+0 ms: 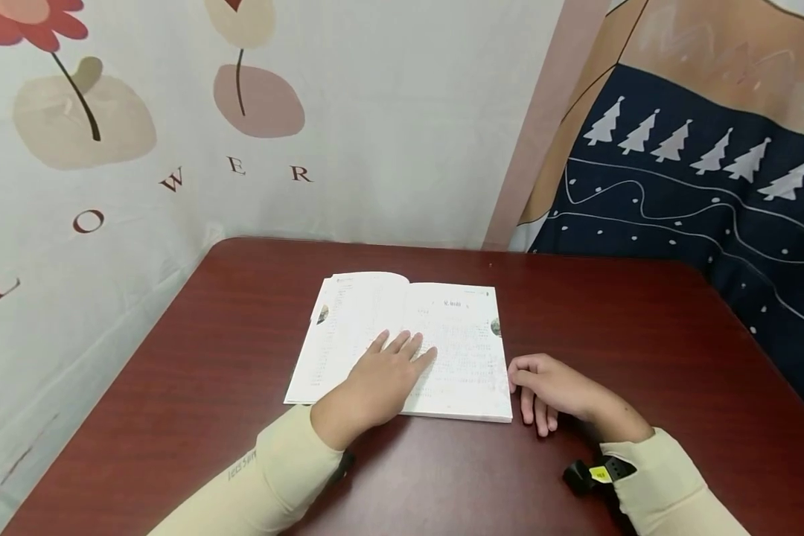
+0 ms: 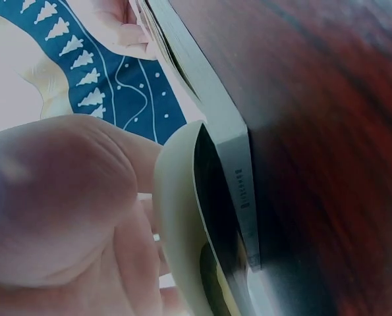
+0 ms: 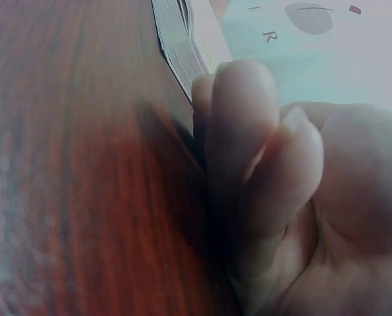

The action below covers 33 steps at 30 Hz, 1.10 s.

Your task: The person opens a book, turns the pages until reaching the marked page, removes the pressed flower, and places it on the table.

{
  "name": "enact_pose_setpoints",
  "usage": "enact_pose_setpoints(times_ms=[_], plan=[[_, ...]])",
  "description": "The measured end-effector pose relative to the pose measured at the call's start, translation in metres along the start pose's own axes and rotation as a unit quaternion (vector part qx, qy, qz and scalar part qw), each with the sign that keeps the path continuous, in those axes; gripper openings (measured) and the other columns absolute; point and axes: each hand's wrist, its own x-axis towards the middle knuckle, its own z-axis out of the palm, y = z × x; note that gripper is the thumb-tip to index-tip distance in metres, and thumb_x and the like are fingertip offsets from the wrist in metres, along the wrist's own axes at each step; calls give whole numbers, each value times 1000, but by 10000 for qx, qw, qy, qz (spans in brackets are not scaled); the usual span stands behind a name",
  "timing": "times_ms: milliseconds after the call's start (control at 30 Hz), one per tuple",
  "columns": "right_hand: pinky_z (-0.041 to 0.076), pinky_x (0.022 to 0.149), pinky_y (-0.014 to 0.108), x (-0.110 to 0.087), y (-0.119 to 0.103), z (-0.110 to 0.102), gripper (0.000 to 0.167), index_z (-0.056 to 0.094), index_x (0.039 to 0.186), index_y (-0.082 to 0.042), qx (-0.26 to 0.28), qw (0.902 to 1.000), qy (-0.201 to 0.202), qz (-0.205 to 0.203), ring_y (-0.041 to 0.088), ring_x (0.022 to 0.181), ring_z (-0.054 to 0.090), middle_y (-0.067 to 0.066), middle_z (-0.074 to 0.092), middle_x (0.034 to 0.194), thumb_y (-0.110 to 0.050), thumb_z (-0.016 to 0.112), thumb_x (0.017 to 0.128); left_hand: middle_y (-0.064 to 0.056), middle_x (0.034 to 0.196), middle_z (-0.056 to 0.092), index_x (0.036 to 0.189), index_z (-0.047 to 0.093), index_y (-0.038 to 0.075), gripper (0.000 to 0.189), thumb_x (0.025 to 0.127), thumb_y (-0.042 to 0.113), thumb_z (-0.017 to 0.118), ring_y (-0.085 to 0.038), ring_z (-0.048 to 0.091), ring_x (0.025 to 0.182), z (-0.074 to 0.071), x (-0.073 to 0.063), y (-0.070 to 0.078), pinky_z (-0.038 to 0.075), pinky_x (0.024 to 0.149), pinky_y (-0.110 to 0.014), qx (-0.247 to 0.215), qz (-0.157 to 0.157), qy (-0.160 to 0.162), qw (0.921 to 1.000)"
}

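Note:
An open book (image 1: 465,372) lies on the table with small print on both pages. My left hand (image 1: 383,383) rests across the lower middle of the pages, fingers extended and a little spread. The left wrist view shows the palm close over the pages, beside the book's spine end (image 2: 238,168). To the right of the book, my right hand (image 1: 554,388) rests low over the tabletop, fingers loosely bent and holding nothing. In the right wrist view its fingertips (image 3: 245,92) are right by the corner of the page block (image 3: 182,56).
The reddish-brown wooden table (image 1: 208,387) has rounded far corners. Behind it hangs a pale cloth (image 1: 402,149) with flowers and letters, and at the right a dark blue cloth (image 1: 683,193) with white trees. A black wrist strap (image 1: 599,474) sits at the right cuff.

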Motion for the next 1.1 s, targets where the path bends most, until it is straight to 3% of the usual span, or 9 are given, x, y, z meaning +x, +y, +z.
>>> enact_pose_setpoints(times_ms=[133, 267, 433, 633, 1100], plan=[[45, 36, 24, 0, 2, 1, 24, 51, 94, 4, -1, 10000, 53, 7, 15, 37, 59, 10, 62, 58, -15, 40, 104, -12, 153, 48, 148, 49, 17, 58, 93, 1, 59, -31, 46, 142, 1, 0, 1, 34, 118, -51, -110, 97, -89, 9999], [46, 37, 25, 1, 2, 2, 24, 51, 94, 3, 0, 10000, -22, 56, 15, 38, 60, 10, 62, 58, -15, 39, 104, -11, 157, 43, 150, 47, 18, 58, 96, 0, 52, -32, 40, 146, 1, 0, 1, 28, 121, -53, -427, 79, -377, 9983], [45, 37, 25, 0, -1, 1, 24, 51, 94, 3, -63, 10000, 49, 12, 15, 37, 59, 10, 62, 58, -15, 39, 104, -9, 157, 44, 150, 47, 20, 48, 102, 19, 52, -32, 40, 146, -1, 1, 1, 28, 120, -55, -456, 46, -343, 9984], [46, 37, 25, 0, 0, 0, 24, 51, 94, 3, -56, 10000, 30, 48, 15, 38, 60, 9, 62, 58, -15, 38, 104, -7, 162, 36, 153, 43, 26, 57, 101, 49, 51, -33, 32, 151, -2, 1, 3, 20, 122, -59, -795, 97, -629, 9948], [46, 37, 25, 1, -1, -2, 23, 52, 94, 3, -126, 9999, 34, -9, 15, 37, 59, 10, 63, 58, -13, 38, 104, -7, 161, 38, 152, 44, 26, 68, 93, 58, 60, -32, 35, 149, -3, 2, 2, 23, 120, -60, -710, 178, -551, 9958]])
